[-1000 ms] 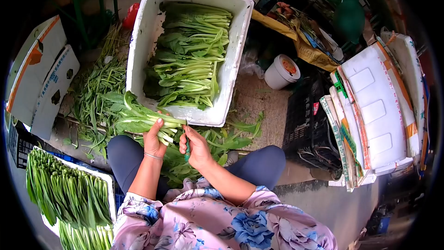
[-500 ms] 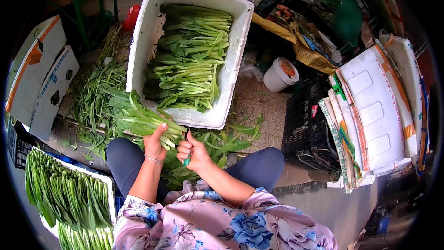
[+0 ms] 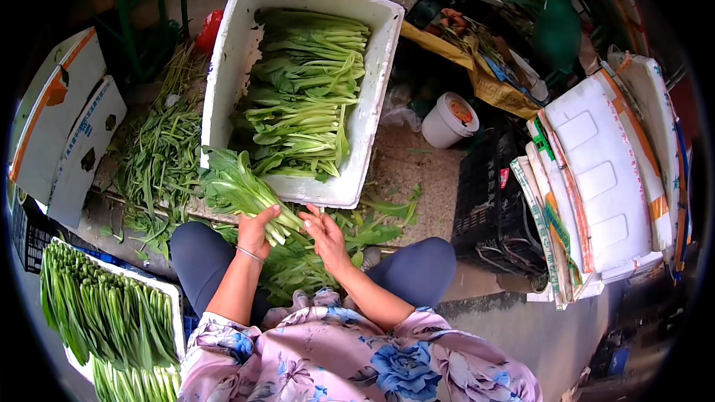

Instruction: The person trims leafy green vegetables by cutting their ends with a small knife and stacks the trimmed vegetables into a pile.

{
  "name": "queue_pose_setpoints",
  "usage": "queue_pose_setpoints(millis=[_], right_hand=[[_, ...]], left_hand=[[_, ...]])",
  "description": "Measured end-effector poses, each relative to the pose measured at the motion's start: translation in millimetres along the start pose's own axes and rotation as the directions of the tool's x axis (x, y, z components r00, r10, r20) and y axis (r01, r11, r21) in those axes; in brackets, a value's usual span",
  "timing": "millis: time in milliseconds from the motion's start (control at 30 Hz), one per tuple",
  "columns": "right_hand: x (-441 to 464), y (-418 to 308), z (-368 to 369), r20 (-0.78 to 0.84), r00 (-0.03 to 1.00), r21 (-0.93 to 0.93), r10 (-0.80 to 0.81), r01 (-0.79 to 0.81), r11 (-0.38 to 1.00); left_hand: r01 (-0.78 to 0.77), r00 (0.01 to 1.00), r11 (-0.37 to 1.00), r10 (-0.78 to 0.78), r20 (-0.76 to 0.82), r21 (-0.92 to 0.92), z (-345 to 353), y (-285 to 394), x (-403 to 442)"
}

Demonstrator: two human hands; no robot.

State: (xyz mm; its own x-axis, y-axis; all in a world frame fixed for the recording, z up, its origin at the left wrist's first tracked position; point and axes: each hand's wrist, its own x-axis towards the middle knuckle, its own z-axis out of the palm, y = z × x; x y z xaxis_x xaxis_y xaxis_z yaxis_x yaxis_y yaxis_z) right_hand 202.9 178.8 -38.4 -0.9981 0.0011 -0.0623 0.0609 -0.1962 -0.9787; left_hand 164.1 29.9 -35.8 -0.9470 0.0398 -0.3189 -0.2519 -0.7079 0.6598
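My left hand (image 3: 256,232) is closed round the stalks of a bunch of leafy greens (image 3: 242,192), whose leaves point up and left, over the near left corner of a white foam box (image 3: 378,97). Close to the cut ends, my right hand (image 3: 325,237) has its fingers bent near the stalks; what it grips is too small to make out, and the green handle seen earlier is hidden. Rows of greens (image 3: 313,89) lie inside the foam box. Below my hands, loose leaves (image 3: 298,266) are spread between my knees.
A heap of stems and leaves (image 3: 160,152) lies at left. A foam tray (image 3: 176,305) of green stalks (image 3: 108,305) stands lower left. At right are a white tub (image 3: 450,120), a black crate (image 3: 484,197) and stacked foam panels (image 3: 596,171). More panels (image 3: 74,126) lean far left.
The bunch has turned so its leaves point more upward, with its stalk ends slightly lower. My right hand has shifted right, its fingers are straighter, and the green handle no longer shows.
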Motion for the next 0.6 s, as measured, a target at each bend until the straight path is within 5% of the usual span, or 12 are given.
queue_pose_setpoints(millis=[100, 167, 233, 333, 400, 500, 600], right_hand=[[1, -3, 0, 0.073, 0.991, -0.176, -0.116, 0.128, 0.976], [-1, 0, -3, 0.133, 0.983, -0.520, -0.124, 0.176, 0.836], [-1, 13, -4, 0.120, 0.974, -0.593, -0.194, 0.227, 0.773], [1, 23, -5, 0.060, 0.995, -0.506, -0.085, 0.103, 0.856], [2, 15, -4, -0.046, 0.985, -0.146, 0.165, -0.170, 0.975], [3, 3, -7, -0.081, 0.912, 0.049, 0.402, -0.399, 0.916], [6, 3, -13, -0.028, 0.876, 0.250, 0.482, -0.461, 0.852]], left_hand=[[0.025, 1.000, 0.998, -0.025, -0.005, 0.060, 1, -3, -1], [0.043, 0.999, 0.995, -0.044, 0.007, 0.085, -3, -6, 1], [0.073, 0.997, 0.991, -0.076, 0.024, 0.112, 0, -5, -2], [0.080, 0.997, 0.987, -0.078, -0.019, 0.140, -1, -9, 0], [0.077, 0.997, 0.987, -0.075, -0.014, 0.144, 3, -9, -3], [0.079, 0.997, 0.984, -0.079, -0.011, 0.158, 1, -12, -1], [0.110, 0.991, 0.976, -0.122, 0.058, 0.186, -6, -16, 4]])
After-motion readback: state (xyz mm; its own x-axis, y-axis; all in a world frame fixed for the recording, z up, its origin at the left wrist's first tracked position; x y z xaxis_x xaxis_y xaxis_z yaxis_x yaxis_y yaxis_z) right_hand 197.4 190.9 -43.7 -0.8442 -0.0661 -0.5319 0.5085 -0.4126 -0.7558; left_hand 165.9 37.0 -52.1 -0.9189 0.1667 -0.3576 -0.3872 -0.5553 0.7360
